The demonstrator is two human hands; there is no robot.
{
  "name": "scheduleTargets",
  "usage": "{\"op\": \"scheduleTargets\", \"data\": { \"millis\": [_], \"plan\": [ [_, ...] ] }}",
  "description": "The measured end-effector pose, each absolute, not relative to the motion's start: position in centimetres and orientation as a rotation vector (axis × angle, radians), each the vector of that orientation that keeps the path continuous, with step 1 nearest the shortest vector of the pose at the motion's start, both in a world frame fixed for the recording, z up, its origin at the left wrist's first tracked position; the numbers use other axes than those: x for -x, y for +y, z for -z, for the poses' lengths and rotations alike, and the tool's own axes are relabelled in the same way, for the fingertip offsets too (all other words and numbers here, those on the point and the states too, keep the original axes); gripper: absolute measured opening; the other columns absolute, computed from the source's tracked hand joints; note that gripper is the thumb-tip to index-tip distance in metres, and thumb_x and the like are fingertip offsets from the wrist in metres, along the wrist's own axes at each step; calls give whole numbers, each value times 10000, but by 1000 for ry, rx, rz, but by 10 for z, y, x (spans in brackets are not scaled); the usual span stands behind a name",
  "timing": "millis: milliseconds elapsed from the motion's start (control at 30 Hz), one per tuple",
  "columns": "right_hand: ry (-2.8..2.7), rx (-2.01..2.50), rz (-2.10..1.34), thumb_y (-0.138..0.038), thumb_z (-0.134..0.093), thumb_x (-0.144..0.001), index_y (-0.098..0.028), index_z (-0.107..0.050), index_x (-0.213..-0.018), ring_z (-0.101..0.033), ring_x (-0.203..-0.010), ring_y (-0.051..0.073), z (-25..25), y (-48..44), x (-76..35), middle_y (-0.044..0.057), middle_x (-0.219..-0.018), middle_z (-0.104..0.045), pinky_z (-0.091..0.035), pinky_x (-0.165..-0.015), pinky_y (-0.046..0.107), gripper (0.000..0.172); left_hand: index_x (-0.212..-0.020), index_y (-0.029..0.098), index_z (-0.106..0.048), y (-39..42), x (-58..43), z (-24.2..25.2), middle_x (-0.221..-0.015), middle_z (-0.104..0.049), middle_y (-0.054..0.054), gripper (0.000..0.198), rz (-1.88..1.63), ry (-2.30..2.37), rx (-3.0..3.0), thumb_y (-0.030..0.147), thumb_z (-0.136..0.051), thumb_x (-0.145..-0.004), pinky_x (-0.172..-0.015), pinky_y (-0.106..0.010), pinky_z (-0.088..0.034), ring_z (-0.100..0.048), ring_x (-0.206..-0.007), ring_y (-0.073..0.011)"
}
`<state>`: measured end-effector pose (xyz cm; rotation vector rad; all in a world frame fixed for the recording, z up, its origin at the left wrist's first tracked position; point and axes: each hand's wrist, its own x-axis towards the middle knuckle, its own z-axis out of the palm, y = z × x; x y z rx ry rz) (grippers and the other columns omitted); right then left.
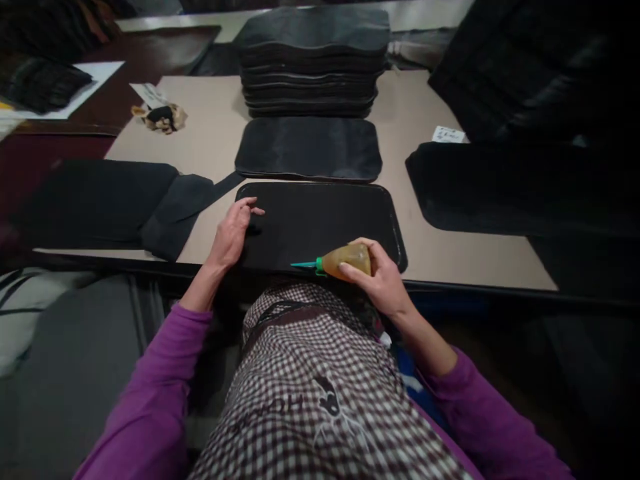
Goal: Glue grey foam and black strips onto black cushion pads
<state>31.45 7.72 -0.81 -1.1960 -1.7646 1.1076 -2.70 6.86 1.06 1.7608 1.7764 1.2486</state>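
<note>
Checked brown-white cloth apron (300,373), lower centre. Right grip (384,281) pinching amber plastic bottle (343,261), green nozzle (304,265) leftward along oblong black panel (320,217); left grip (231,237) half-spread, panel's left end.

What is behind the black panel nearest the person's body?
Behind the black panel lies another dark piece, and beyond that stands a tall stack of similar dark pieces. The stack covers the tan surface beneath it and hides whatever is directly behind it.

Beige-topped table (210,110) in dim light
</note>
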Motion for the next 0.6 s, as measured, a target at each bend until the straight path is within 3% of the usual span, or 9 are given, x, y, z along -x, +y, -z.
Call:
{"op": "scheduleTargets", "data": {
  "millis": [200,300,600],
  "plan": [
    [-1902,1043,-1090,-539,-799,-826,-234,-607,-1204,-655,-1019,258,0,85,-239,60,-1148,-681,-527,-949,412,522,-1361,227,-659,71,76,-6,-1222,-778,-61,594,-717,1882,-2120,523,-201,-1123,-1229,-534,-242,-584,-1271,-245],
    [-1954,932,-1056,-505,-797,-835,-227,-606,-1192,-653,-1029,260,0,89,-206,67,-1144,-678,-526,-970,418,490,-1349,245,-672,75,88,-5,-1225,-782,-39,558,-545,1900,-2111,439,-197,-1129,-1243,-532,-180,-566,-1263,-232],
    [-2015,786,-879,-502,-766,-879,-228,-575,-1238,-625,-1067,275,8,96,-157,98,-1159,-628,-543,-962,425,490,-1364,238,-677,79,87,-16,-1212,-789,-14,584,-510,1894,-2000,415,-169,-1136,-1232,-522,-181,-569,-1253,-227]
  ]
}}
